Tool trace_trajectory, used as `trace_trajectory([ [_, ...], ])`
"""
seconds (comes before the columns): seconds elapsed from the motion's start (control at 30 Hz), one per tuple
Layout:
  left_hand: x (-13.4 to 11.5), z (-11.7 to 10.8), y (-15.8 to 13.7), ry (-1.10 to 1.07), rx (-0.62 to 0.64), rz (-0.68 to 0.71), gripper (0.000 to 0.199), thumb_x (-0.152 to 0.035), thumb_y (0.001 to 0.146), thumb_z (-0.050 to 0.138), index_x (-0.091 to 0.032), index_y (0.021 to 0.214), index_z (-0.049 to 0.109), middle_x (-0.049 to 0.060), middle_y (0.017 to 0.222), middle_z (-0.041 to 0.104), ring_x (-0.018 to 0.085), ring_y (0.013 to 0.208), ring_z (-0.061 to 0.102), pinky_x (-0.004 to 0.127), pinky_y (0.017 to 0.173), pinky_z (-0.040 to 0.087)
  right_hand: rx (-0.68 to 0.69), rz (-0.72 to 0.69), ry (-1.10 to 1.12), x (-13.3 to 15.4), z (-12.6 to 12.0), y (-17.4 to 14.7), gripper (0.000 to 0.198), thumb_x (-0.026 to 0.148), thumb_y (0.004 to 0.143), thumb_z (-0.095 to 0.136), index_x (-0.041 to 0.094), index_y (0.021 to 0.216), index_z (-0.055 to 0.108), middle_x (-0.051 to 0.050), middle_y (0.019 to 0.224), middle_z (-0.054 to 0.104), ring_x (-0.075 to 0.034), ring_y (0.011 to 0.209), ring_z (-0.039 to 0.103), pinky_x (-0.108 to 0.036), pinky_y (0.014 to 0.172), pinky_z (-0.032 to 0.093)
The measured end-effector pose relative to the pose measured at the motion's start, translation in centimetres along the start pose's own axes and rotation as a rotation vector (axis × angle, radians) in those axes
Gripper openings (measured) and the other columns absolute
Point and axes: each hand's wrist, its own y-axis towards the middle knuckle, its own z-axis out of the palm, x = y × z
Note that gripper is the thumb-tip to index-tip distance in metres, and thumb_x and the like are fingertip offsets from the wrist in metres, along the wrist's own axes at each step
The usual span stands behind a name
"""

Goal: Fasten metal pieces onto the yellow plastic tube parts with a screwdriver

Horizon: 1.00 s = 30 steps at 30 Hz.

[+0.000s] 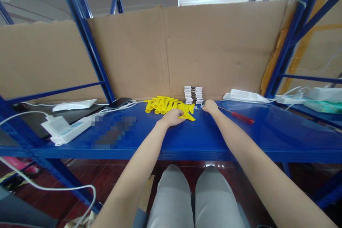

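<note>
My left hand [175, 117] is closed on a yellow plastic piece [189, 117] with a flared end, held just above the blue shelf top. Behind it lies a pile of yellow plastic tube handles [160, 105], with smaller yellow pieces [184, 108] to their right. My right hand [211, 106] rests low on the shelf with fingers curled down beside some tiny metallic parts [196, 107]. Its fingertips are too small to show what they pinch. A neat stack of white flat pieces with dark middles [193, 94] stands behind, between the hands.
A screwdriver with a red handle [243, 117] lies right of my right hand. Cardboard [213, 50] walls off the back. White power strips [72, 130], cables and a dark phone [119, 103] are on the left. A white box-like item [244, 95] sits back right. Blue posts flank the shelf.
</note>
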Motion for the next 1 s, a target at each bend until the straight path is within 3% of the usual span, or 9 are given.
trace_trajectory([
  [0.2, 0.1, 0.2, 0.0, -0.010, -0.019, -0.011, 0.030, -0.034, 0.079, 0.065, -0.017, 0.102, 0.073, 0.009, 0.110, 0.072, 0.028, 0.104, 0.065, 0.036, 0.090, 0.050, 0.009, 0.031, 0.006, -0.3, -0.1, 0.1, 0.045, 0.014, 0.082, 0.059, 0.000, 0.125, 0.061, -0.028, 0.121, 0.064, -0.031, 0.120, 0.059, -0.033, 0.096, 0.048],
  [0.67, 0.3, 0.2, 0.1, 0.002, -0.005, -0.004, 0.032, -0.035, 0.080, 0.064, -0.018, 0.106, 0.073, 0.008, 0.112, 0.072, 0.027, 0.105, 0.064, 0.035, 0.091, 0.049, -0.003, 0.105, 0.127, -1.6, -0.2, 0.3, 0.045, 0.018, 0.084, 0.058, 0.001, 0.125, 0.060, -0.029, 0.124, 0.061, -0.033, 0.122, 0.057, -0.036, 0.096, 0.047],
  [0.87, 0.1, 0.1, 0.1, 0.008, 0.010, -0.002, 0.028, -0.034, 0.080, 0.063, -0.018, 0.101, 0.073, 0.007, 0.109, 0.072, 0.027, 0.103, 0.065, 0.034, 0.087, 0.050, -0.028, 0.176, 0.274, -2.5, -0.6, 0.5, 0.048, 0.030, 0.085, 0.057, 0.000, 0.123, 0.062, -0.029, 0.124, 0.062, -0.034, 0.122, 0.057, -0.037, 0.096, 0.047],
  [1.0, 0.0, -0.1, 0.0, -0.012, 0.014, -0.021, 0.030, -0.033, 0.080, 0.064, -0.017, 0.104, 0.072, 0.009, 0.108, 0.072, 0.026, 0.101, 0.065, 0.035, 0.086, 0.050, -0.140, 0.222, 0.453, -3.4, -1.0, 1.2, 0.040, 0.019, 0.080, 0.058, 0.002, 0.115, 0.067, -0.028, 0.121, 0.064, -0.034, 0.120, 0.058, -0.036, 0.093, 0.048],
])
